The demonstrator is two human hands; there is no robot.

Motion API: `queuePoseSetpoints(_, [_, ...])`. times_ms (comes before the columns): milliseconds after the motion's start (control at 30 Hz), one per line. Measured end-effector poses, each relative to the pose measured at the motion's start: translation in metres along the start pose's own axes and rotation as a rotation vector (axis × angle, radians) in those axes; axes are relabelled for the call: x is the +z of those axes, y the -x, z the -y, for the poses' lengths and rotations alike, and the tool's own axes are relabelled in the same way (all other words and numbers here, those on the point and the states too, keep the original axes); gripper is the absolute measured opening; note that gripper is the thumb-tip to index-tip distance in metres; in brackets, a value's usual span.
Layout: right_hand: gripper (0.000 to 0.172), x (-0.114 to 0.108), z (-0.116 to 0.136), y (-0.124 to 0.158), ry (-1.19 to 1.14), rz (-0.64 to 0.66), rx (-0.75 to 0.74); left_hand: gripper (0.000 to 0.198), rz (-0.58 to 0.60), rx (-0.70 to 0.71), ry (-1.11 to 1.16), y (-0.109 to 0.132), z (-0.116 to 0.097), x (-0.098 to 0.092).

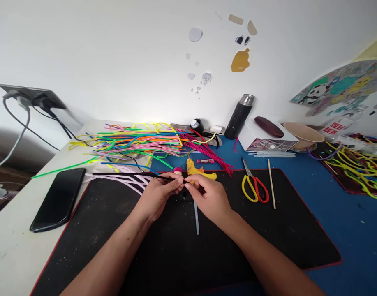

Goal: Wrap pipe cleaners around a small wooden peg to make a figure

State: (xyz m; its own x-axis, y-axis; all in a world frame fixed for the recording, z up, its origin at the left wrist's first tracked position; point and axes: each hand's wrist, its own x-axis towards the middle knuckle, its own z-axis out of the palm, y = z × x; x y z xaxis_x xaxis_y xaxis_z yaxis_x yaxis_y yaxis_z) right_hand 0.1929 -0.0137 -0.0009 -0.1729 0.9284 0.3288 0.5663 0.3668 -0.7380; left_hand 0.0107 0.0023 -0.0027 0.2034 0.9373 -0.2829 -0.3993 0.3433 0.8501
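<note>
A black pipe cleaner (123, 174) stretches leftward from my fingers, held level above the black mat (163, 255). My left hand (160, 192) is closed around it, thumb on top. Close beside, my right hand (208, 193) pinches its right end between thumb and forefinger; the fingertips of both hands nearly meet. Just behind the hands lies a yellow glue gun (200, 172), partly covered by my right hand, with a clear glue stick (196, 220) showing below. A small pink-capped bottle (177, 169) stands behind my left fingers.
Many coloured pipe cleaners (145, 142) are heaped along the wall. Scissors (255, 187) and a wooden stick (271, 185) lie to the right. A phone (58, 200) rests at left. A black thermos (240, 116), a white box (268, 139) and a bowl (304, 133) stand at the back.
</note>
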Motion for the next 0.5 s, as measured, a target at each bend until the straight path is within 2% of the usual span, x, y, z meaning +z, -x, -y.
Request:
queuePoseSetpoints(200, [0.024, 0.0006, -0.0023, 0.0006, 0.099, -0.003, -0.107, 0.032, 0.0, -0.026, 0.059, 0.0007, -0.001, 0.0008])
queuePoseSetpoints(500, [0.02, 0.0013, 0.0004, -0.0013, 0.115, -0.027, -0.144, 0.031, 0.031, -0.085, 0.161, 0.001, -0.003, 0.0015])
